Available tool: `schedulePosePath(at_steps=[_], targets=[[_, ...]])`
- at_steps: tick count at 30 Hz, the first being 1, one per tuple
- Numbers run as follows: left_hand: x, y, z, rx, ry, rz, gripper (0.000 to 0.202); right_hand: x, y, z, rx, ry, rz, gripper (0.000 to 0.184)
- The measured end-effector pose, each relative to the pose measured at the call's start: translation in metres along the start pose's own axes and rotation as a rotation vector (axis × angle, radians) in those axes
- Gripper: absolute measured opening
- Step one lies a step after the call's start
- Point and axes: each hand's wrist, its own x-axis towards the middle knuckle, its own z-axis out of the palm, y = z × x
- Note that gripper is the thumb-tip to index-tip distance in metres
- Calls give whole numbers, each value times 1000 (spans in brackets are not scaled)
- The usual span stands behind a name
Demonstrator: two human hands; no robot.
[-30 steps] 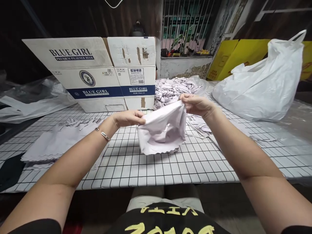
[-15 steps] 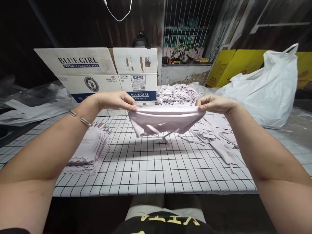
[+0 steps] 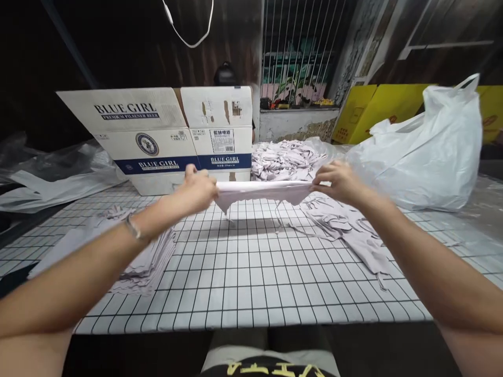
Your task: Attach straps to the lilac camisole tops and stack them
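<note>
A: How do the hands hold the cloth?
B: The left hand (image 3: 198, 188) grips one end of the pale lilac cloth (image 3: 263, 192), and the right hand (image 3: 338, 180) pinches the other between thumb and fingers. The left fingertips are blurred.

A: Where is the cloth?
B: Between the two hands, raised above the table (image 3: 236, 283). Its upper edge is stretched nearly straight; the lower edge hangs uneven, with thin strands dangling.

A: What lies just below?
B: The table's white cover with a black grid. Under the left forearm, which wears a bracelet (image 3: 132, 229), sits a stack of wavy-edged cloths (image 3: 147, 262). Near the right forearm are loose scraps (image 3: 353, 230), strewn flat.

A: And farther out?
B: A tangled heap (image 3: 286, 157) of similar fabric lies beyond the hands, beside an open BLUE GIRL carton (image 3: 151, 144). On the right stands a white plastic bag (image 3: 428, 152), with a yellow box (image 3: 377, 112) behind it. At the back is a barred window (image 3: 302, 52).
</note>
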Motion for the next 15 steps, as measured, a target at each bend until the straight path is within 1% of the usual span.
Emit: schedulePosePath(at_steps=[1, 2, 4, 5, 6, 7, 8, 10, 12, 13, 15], targets=[[-24, 15, 23, 65, -20, 19, 26, -20, -3, 15, -80, 4, -50, 21], [-49, 29, 46, 95, -36, 27, 31, -43, -7, 33, -125, -24, -85, 17], [-101, 54, 88, 46, -112, 42, 36, -94, -15, 68, -138, -145, -105, 17], [-123, 63, 105, 1, -140, 28, 36, -118, -19, 84, -115, -204, -91, 17], [-142, 71, 117, -53, -155, 7, 36, -141, -23, 97, -76, -241, -59, 15], [-156, 76, 126, -107, -151, -26, 35, -160, -27, 108, -31, -252, -4, 13], [-165, 79, 132, -157, -130, -68, 33, -175, -31, 117, 14, -243, 70, 14], [-171, 80, 138, -223, -59, -169, 28, -194, -38, 129, 87, -185, 242, 28], [-164, 79, 141, -234, -19, -262, 29, -199, -41, 137, 106, -117, 386, 44], [-159, 77, 144, -230, -26, -292, 32, -198, -41, 141, 101, -91, 437, 49], [-147, 74, 149, -234, -78, -331, 40, -192, -40, 146, 83, -61, 511, 54]])
